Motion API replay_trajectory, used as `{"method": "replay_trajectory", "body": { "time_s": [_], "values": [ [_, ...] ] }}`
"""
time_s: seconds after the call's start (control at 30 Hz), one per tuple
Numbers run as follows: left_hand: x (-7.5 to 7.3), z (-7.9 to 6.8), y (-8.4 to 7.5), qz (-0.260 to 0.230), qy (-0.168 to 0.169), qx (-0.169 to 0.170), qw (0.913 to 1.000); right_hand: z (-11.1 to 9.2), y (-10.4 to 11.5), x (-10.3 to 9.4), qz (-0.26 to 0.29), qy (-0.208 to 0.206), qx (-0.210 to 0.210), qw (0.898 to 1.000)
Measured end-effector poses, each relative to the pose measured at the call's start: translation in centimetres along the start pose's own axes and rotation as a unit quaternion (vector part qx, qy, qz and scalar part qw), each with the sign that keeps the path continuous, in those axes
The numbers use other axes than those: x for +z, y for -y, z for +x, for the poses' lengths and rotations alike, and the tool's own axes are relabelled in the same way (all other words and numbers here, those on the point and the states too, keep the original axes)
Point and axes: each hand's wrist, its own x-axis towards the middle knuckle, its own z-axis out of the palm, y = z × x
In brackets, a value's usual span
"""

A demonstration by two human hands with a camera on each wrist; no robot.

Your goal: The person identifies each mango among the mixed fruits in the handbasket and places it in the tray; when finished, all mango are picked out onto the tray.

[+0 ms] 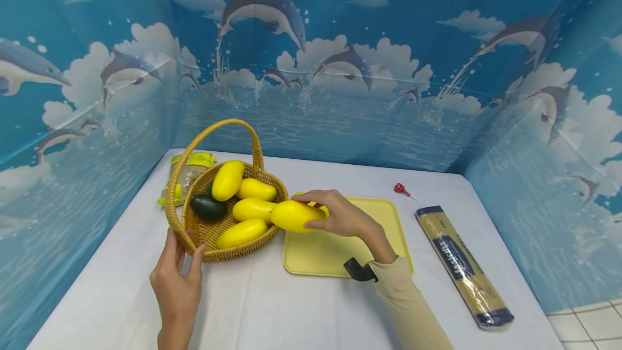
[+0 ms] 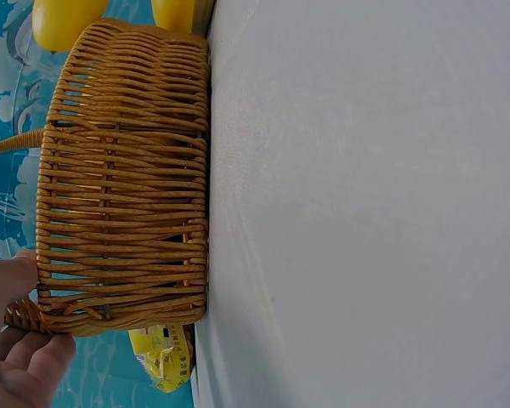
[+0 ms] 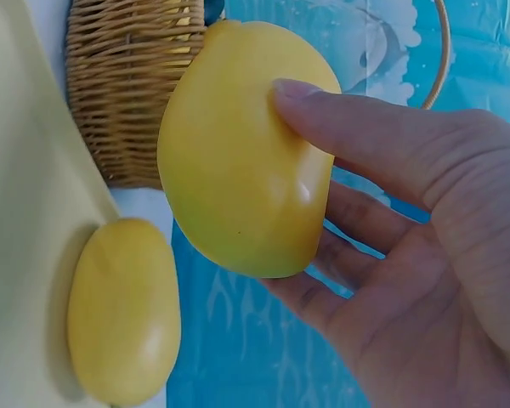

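Observation:
A wicker basket (image 1: 228,255) with a tall handle holds several yellow mangoes (image 1: 241,233) and a dark green avocado (image 1: 209,208); a second dark fruit is mostly hidden behind them. My left hand (image 1: 177,280) grips the basket's near left rim, thumb on one side and fingers on the other. In my right hand (image 1: 340,214) is another mango (image 1: 293,216), pinched between thumb and fingers above the basket's right rim. The right wrist view shows this held mango (image 3: 246,153) close up, and one more mango (image 3: 125,310) lying on the yellow tray (image 1: 316,263).
Behind the basket on the left lies a clear and yellow packet (image 1: 194,169). A red lollipop (image 1: 400,189) is beyond the tray's right corner. A long gold and blue pasta packet (image 1: 461,266) lies at the right. Dolphin-printed curtains (image 1: 311,107) enclose the white table.

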Motion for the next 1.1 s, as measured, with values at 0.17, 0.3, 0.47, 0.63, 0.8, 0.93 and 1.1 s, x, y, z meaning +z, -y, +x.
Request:
{"method": "replay_trajectory", "body": {
  "time_s": [0.17,0.3,0.47,0.63,0.8,0.93,1.1],
  "values": [
    [0.0,-0.1,0.2,0.006,0.002,-0.005,1.0,-0.9,-0.6,0.0,0.003,-0.001,0.014,1.0],
    [0.0,0.0,0.2,0.01,0.002,-0.006,0.9999,-1.6,-1.0,0.0,-0.001,-0.001,0.022,1.0],
    [-0.1,0.1,0.1,0.0,-0.002,-0.001,1.0,-2.2,-1.6,0.4,-0.005,0.001,0.03,1.0],
    [-0.1,0.1,0.1,-0.006,-0.001,-0.001,1.0,-2.7,-2.1,0.9,-0.013,0.003,0.034,0.999],
    [-0.1,0.1,0.1,-0.004,0.001,0.0,1.0,-3.2,-2.5,1.5,-0.018,0.009,0.037,0.999],
    [0.0,0.0,0.1,0.003,0.001,0.0,1.0,-3.4,-2.8,1.8,-0.02,0.011,0.043,0.999],
    [0.0,0.0,0.0,0.008,0.003,-0.006,0.9999,-3.3,-3.2,2.2,-0.031,0.015,0.047,0.998]
  ]
}}
